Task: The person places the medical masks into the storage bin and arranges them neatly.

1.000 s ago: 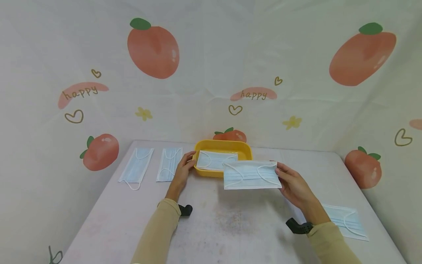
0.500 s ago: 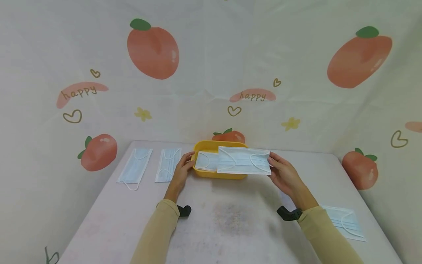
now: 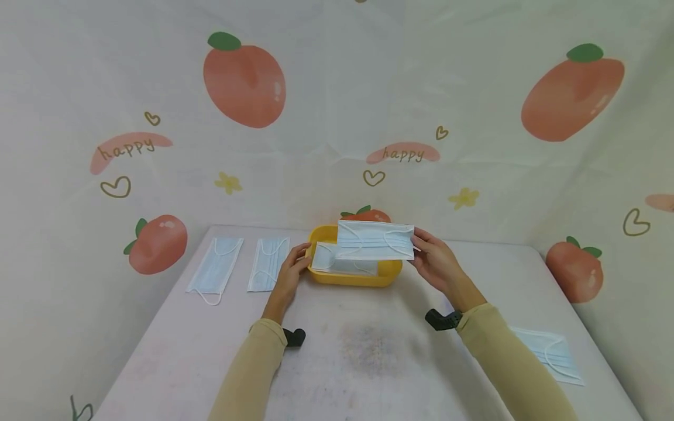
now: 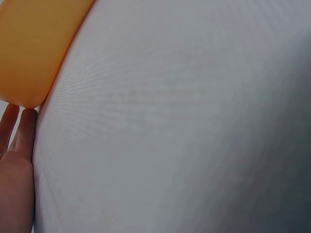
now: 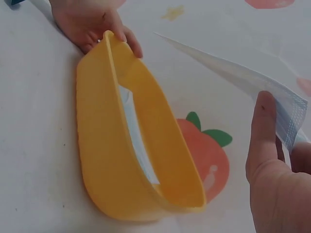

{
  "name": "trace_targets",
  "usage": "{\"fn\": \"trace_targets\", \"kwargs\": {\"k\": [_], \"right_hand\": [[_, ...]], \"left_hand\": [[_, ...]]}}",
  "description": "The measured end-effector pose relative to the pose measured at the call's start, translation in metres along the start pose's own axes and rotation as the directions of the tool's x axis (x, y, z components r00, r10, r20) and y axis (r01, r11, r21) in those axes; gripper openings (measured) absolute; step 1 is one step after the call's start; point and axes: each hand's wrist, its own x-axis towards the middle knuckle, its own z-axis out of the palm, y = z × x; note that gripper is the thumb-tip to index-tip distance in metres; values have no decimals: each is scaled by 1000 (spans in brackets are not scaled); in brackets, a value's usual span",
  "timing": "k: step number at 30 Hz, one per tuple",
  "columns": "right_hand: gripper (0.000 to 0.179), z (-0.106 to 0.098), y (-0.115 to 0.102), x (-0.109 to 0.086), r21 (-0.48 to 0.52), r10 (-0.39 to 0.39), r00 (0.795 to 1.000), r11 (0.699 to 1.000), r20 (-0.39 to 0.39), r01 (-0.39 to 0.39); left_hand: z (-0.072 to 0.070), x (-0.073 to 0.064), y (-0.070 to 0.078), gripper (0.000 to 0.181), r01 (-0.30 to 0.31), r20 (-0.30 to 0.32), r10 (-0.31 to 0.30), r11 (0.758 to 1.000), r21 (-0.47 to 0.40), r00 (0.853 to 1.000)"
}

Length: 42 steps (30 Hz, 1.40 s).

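Over the yellow plastic tray (image 3: 353, 280), my right hand (image 3: 442, 266) pinches a pale-blue disposable face mask (image 3: 375, 240) by its right end, the mask hanging clear of the rim. At the tray's left end, my left hand (image 3: 291, 273) touches the wall, its fingers fairly straight rather than clenched. Inside lies the tray mask (image 3: 327, 258), partly hidden behind the held one; whether more lie beneath it, I cannot tell. I judge the work partway along: at least one mask is in, one is aloft and not yet in, and three lie outside. Just beside my left hand is the nearer left mask (image 3: 268, 263); farther out is the outer left mask (image 3: 218, 266). The right-side mask (image 3: 558, 354) is partly covered by my right sleeve (image 3: 505, 351). Beneath everything spreads the pale surface (image 3: 368, 380), with a fruit-printed backdrop (image 3: 326, 117) behind.
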Motion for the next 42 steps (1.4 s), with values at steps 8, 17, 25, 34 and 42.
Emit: {"fn": "trace_targets", "kwargs": {"k": [8, 17, 25, 34, 42], "right_hand": [[51, 19, 8, 20, -6, 38, 997, 999, -60, -38], [50, 29, 24, 43, -28, 53, 991, 998, -121, -56], [50, 36, 37, 55, -18, 66, 988, 997, -138, -69], [51, 44, 47, 64, 16, 73, 990, 997, -119, -71], [49, 48, 53, 72, 27, 100, 984, 995, -150, -97]], "left_hand": [[4, -2, -6, 44, -39, -41, 40, 999, 25, 998], [1, -7, 8, 47, 15, 11, -15, 1000, 23, 1000], [3, 0, -9, 44, -35, -33, 35, 999, 18, 999], [4, -1, -6, 43, -40, -42, 41, 999, 22, 998], [3, 0, -5, 43, -37, -40, 38, 999, 25, 998]]}}
